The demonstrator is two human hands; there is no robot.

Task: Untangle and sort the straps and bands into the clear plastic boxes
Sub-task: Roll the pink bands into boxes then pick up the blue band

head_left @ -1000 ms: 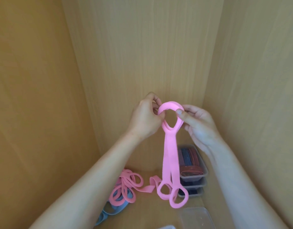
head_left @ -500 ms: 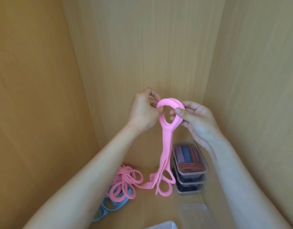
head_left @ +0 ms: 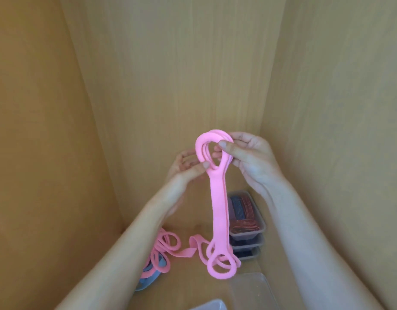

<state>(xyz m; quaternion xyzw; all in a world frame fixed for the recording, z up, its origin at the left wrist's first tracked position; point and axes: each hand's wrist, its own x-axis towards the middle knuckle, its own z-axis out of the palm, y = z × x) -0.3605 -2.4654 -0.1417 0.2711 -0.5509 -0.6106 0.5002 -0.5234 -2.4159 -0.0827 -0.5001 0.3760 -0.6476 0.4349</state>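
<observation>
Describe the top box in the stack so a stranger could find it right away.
Follow the cupboard's right wall down to its floor, where clear boxes are stacked. The top box is the one showing blue and red bands from above.

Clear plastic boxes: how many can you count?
5: three stacked boxes by the right wall, an empty box nearer, a cut-off box at bottom edge; others may be hidden.

Folded pink strap (head_left: 218, 204) upright in mid-air; tangled pink bands (head_left: 164, 269) lower left; stacked clear boxes (head_left: 251, 235) just beside.
</observation>
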